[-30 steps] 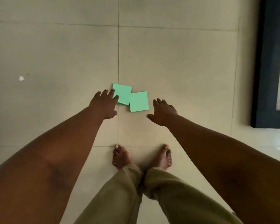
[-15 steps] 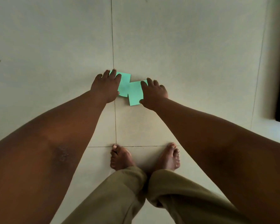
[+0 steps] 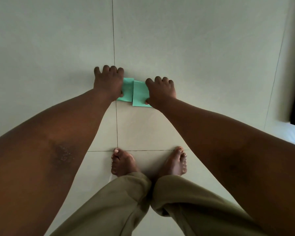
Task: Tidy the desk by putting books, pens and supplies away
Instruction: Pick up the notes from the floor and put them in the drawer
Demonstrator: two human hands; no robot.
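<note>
Two green paper notes (image 3: 136,92) lay touching on the tiled floor (image 3: 194,48). Left hand (image 3: 108,82) and right hand (image 3: 161,90), fingers curled, each pinched one note's outer edge.

The left hand (image 3: 108,83) hides the left part of one green paper (image 3: 127,90) under its fingers and the right hand (image 3: 161,91) hides the right part of the other paper (image 3: 140,94), so whether either thumb pinches a sheet cannot be told.
</note>
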